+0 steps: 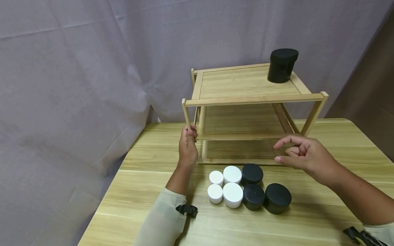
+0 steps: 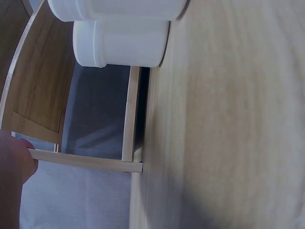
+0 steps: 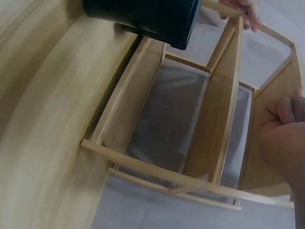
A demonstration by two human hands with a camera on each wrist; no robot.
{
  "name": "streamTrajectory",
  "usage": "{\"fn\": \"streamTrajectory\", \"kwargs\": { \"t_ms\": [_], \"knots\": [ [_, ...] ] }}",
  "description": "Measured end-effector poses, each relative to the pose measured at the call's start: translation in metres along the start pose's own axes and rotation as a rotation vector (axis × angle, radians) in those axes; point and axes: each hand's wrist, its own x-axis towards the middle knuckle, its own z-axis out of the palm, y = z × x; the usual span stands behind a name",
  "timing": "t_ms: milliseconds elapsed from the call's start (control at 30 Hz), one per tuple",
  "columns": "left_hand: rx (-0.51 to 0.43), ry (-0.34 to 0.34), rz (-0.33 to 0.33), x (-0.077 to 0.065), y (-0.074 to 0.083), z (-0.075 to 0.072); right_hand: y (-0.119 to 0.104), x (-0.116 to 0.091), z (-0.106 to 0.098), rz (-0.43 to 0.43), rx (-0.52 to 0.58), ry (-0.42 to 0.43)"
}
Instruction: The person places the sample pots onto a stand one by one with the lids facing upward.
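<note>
A three-tier wooden shelf rack stands at the back of the table. My left hand grips its left front post, as the left wrist view also shows. My right hand hovers before the rack's right front side, holding nothing. Its thumb and index finger are apart, and the other fingers curl loosely. A tall black lidded jar sits on the top tier at the right. Before the rack stand small white jars, larger white jars and black jars, all lidded and close together.
The wooden table carries the rack and jars. A grey cloth hangs behind and to the left, with a darker brown surface at the right. Black straps circle the wrists over light sleeves.
</note>
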Motion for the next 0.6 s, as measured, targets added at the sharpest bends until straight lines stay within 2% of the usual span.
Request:
{"fn": "streamTrajectory", "kwargs": {
  "t_ms": [100, 233, 400, 600],
  "knots": [
    [-0.005, 0.003, 0.010, 0.000, -0.001, 0.000, 0.009, -0.002, -0.006, -0.019, 0.111, -0.057],
    [-0.010, -0.001, 0.011, 0.000, 0.000, 0.000, 0.019, -0.004, -0.015, -0.021, 0.225, -0.203],
    [-0.013, -0.001, 0.008, -0.001, -0.001, 0.000, 0.028, -0.006, -0.022, -0.011, 0.189, -0.353],
    [-0.020, -0.003, 0.017, -0.001, 0.000, 0.000, 0.034, -0.008, -0.024, 0.042, 0.177, -0.470]
  ]
}}
